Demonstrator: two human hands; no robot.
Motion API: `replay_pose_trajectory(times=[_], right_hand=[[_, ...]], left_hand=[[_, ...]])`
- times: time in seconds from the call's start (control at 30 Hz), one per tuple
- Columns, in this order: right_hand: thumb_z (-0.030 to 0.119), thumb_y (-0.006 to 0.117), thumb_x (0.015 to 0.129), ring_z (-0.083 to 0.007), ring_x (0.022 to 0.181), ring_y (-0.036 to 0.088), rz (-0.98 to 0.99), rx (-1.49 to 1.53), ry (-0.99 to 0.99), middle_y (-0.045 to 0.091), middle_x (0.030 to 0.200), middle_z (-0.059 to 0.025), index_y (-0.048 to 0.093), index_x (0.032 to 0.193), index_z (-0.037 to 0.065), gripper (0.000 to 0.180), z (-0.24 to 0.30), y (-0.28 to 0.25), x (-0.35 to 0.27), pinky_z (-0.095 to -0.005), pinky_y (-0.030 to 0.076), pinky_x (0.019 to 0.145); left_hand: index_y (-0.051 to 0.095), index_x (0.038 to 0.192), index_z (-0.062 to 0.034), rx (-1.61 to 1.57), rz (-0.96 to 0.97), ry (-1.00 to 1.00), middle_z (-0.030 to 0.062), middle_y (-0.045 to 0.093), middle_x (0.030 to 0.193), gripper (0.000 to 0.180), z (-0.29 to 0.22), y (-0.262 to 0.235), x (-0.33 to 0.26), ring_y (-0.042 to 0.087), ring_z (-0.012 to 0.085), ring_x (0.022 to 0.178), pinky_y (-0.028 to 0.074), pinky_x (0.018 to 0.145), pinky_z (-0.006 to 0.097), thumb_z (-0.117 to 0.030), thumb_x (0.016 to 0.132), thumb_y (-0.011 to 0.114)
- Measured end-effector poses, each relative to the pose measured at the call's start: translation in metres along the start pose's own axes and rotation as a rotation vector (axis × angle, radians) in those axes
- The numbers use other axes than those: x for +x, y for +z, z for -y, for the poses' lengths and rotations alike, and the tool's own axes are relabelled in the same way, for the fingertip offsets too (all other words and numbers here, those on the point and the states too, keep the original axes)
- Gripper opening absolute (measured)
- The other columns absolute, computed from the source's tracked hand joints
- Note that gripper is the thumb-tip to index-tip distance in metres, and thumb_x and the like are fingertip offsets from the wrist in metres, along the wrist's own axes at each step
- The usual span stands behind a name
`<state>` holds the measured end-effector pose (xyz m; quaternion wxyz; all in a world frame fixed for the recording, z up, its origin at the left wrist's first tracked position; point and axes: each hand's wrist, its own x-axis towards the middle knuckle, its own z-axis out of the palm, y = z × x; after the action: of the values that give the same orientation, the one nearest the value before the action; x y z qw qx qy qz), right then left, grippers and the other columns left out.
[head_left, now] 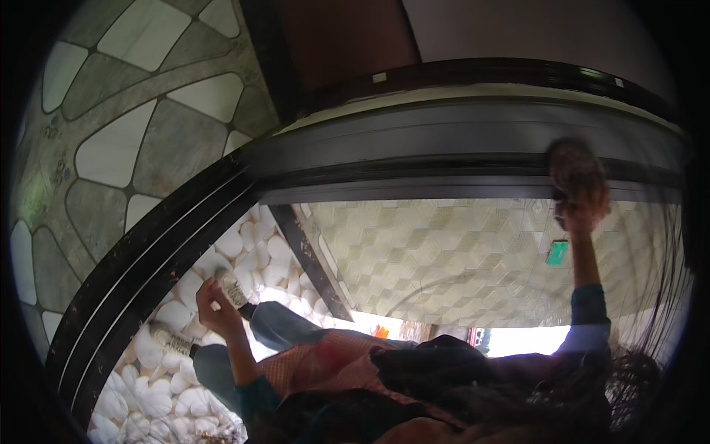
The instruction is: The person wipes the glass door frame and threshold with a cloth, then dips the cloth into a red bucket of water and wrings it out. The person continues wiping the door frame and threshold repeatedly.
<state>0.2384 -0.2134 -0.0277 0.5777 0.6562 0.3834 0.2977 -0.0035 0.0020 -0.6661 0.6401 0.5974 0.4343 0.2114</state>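
Note:
My right hand [586, 207] is raised on the right, its fingers closed on a dark brown oval object [574, 164]. Motion blurs the object, and I cannot make out its kind. It lies against or just in front of the dark grey frame bar [444, 137] of a door or window. On the left, my left hand [217, 305] hangs in the air above the pebbles near my shoes. Its fingers are loosely curled and a little apart, with nothing visible in them.
Below the bar is a pane [444, 259] with a zigzag tile pattern and a small green sticker [558, 252]. White pebbles [155, 385] lie around my shoes. Dark sliding tracks [140, 281] curve along the left, beside a grey-and-white tiled floor [111, 148].

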Motion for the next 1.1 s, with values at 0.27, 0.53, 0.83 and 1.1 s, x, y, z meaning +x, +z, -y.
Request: replay_pose_trajectory(times=[0.27,0.53,0.83,1.1], right_hand=[[0.026,0.066,0.072,-0.0255,0.112,0.054,-0.060,0.451,-0.200,0.063,0.113,-0.0051,0.068,0.081,0.020,0.010,0.229,0.071,-0.007,-0.0491,0.038,0.091],[0.023,0.074,0.062,-0.0262,0.112,0.051,0.177,0.739,-0.455,0.054,0.120,-0.0090,0.066,0.086,0.016,0.026,0.369,0.061,0.082,-0.0490,0.039,0.084],[0.056,0.075,0.064,-0.0307,0.114,0.049,0.029,0.295,-0.158,0.052,0.124,-0.0083,0.066,0.093,0.018,0.048,0.161,0.036,0.075,-0.0495,0.041,0.079],[0.013,0.067,0.069,-0.0309,0.107,0.054,-0.084,-0.261,0.367,0.057,0.124,-0.0050,0.068,0.102,0.020,0.033,-0.043,-0.002,0.053,-0.0429,0.044,0.084]], left_hand=[[0.065,0.102,0.0015,-0.050,0.020,-0.022,0.0121,0.069,0.090,0.016,0.004,-0.003,0.000,0.068,0.0214,0.077,0.055,0.066,0.030,-0.001,0.091,0.053],[0.065,0.101,0.0004,-0.008,0.010,-0.034,0.0119,0.069,0.089,0.017,0.006,-0.013,0.006,0.068,0.0216,0.077,0.054,0.065,0.029,-0.006,0.092,0.052],[0.066,0.100,0.0008,-0.005,0.008,-0.012,0.0119,0.069,0.092,0.016,0.003,-0.001,0.007,0.067,0.0210,0.079,0.053,0.067,0.028,-0.005,0.092,0.053],[0.066,0.100,0.0023,-0.064,0.023,-0.025,0.0125,0.068,0.091,0.015,0.010,0.007,0.008,0.067,0.0210,0.079,0.054,0.068,0.030,-0.004,0.093,0.054]])
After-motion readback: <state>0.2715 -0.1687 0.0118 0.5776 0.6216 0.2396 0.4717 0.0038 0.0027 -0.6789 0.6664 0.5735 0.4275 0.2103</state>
